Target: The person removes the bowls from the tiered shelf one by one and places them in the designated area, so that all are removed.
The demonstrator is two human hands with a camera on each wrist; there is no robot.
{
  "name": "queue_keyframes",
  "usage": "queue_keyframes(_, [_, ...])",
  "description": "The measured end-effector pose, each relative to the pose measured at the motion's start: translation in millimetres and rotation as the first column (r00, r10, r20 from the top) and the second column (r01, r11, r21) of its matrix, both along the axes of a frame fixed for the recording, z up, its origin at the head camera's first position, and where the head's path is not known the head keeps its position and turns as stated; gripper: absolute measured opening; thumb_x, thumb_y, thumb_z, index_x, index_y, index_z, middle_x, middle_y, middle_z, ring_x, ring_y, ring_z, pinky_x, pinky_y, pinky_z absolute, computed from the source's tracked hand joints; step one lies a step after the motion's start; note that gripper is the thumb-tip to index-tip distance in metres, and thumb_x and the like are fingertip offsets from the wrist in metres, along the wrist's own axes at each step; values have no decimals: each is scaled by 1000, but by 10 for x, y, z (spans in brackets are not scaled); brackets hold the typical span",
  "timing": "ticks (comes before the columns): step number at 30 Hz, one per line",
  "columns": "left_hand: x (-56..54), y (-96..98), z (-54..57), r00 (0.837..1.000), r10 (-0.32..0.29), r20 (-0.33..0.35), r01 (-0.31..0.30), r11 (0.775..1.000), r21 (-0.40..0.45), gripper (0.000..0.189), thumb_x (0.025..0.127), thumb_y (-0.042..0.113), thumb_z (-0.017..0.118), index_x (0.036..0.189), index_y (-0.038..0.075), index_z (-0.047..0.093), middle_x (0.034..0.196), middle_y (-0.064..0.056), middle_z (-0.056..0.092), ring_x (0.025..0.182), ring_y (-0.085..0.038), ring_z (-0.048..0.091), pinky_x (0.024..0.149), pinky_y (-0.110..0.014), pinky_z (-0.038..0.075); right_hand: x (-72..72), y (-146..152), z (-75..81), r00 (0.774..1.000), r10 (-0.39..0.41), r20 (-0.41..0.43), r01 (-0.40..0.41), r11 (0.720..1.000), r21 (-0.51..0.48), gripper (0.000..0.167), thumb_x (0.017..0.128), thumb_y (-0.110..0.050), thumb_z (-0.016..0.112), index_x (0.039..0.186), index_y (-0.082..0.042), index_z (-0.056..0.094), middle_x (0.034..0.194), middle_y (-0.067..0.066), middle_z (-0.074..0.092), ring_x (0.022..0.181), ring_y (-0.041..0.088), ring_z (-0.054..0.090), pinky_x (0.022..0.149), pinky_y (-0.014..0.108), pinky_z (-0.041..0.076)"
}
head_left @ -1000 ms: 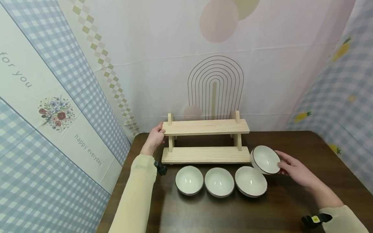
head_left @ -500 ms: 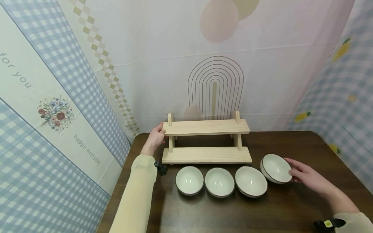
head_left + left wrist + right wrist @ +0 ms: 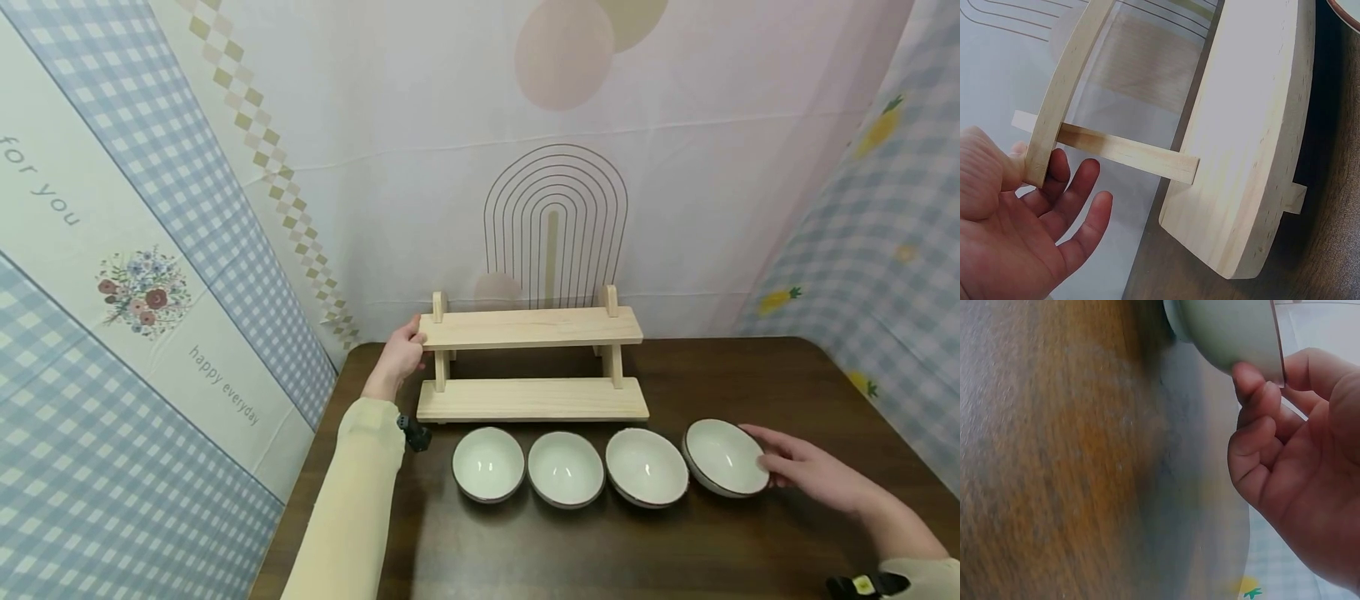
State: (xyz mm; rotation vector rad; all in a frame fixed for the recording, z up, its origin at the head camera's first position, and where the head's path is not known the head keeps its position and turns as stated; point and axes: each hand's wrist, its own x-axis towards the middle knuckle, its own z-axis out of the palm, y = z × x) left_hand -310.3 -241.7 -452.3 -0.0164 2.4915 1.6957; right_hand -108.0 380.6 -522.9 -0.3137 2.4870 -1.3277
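My left hand (image 3: pixel 400 357) grips the left end of the upper board of a two-tier wooden shelf (image 3: pixel 532 327). In the left wrist view, thumb and forefinger pinch that board's end (image 3: pixel 1041 156) while the other fingers curl loosely beneath. On the right, my right hand (image 3: pixel 802 468) holds a white bowl (image 3: pixel 725 457) by its dark rim, thumb at the rim and fingertips under the outer wall. The bowl (image 3: pixel 1229 331) tilts slightly, close over the table at the right end of a row. Left of it in that row stand a bowl (image 3: pixel 647 468), another bowl (image 3: pixel 566 469) and a third bowl (image 3: pixel 487 464).
The dark wooden table (image 3: pixel 510 550) reaches back to a printed cloth wall (image 3: pixel 405 217). Checked cloth hangs at the left (image 3: pixel 225 250) and right sides. The shelf's lower board (image 3: pixel 532 400) lies just behind the row of bowls.
The right hand has carried its bowl right and toward me, from beside the shelf's lower board to the row's right end, lowering it. The left hand has stayed on the shelf.
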Motion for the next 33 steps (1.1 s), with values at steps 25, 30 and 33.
queue_keyframes(25, [-3,-76,-28,1000,21,-15,-21,1000,-12,60,116,15,39,173,15,19,170,-22,33,116,-41,62,85,-46,55,-98,-1,37,990,83,110,-80,996,-27,54,116,-13,45,168,-4,31,108,11,58,86,20,59,70,32,49])
queue_keyframes(30, [-3,-43,-47,998,-12,-61,6,996,-93,60,115,14,36,172,10,18,176,-16,22,147,-39,44,112,-48,46,-89,-26,105,988,54,145,-59,998,34,58,117,-19,46,164,10,28,101,11,61,83,18,60,68,32,51])
queue_keyframes(33, [-4,-7,-45,990,-40,-136,13,982,-190,58,115,15,35,170,3,21,175,-15,22,160,-34,24,129,-47,24,-102,-39,195,993,0,117,-20,984,175,63,118,-28,44,159,17,29,97,8,63,82,17,62,70,34,53])
